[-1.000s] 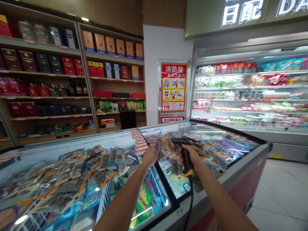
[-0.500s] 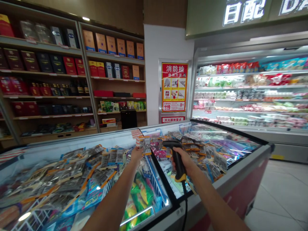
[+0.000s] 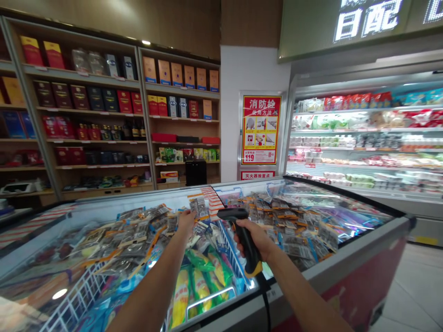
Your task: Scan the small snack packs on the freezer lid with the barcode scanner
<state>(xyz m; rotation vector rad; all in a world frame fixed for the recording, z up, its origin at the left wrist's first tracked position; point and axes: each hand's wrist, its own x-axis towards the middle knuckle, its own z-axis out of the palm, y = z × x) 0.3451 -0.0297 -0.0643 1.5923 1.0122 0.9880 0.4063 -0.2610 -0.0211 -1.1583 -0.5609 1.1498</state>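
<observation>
My left hand [image 3: 187, 221] is closed on the edge of a small orange-edged packet [image 3: 198, 205], held upright above the freezer's glass top. The packet's printed side faces the scanner. My right hand [image 3: 255, 240] grips a black and yellow barcode scanner [image 3: 248, 240] by its handle, its head turned toward the packet and a short gap away from it. A black cord [image 3: 266, 306] hangs from the handle. Many similar packets [image 3: 128, 235] lie in a loose heap to the left, and a second heap [image 3: 287, 216] spreads out on the right.
The chest freezer [image 3: 363, 244] spans the front, with yellow-green bags [image 3: 199, 281] and white wire baskets [image 3: 78, 295] under its glass. Wooden shelves [image 3: 183, 119] of boxes stand behind on the left. A lit refrigerated display [image 3: 367, 152] is at the back right.
The view has turned a little left. My left hand has shifted left over the freezer with the packet, and the scanner has followed it leftward. Both hands keep their hold.
</observation>
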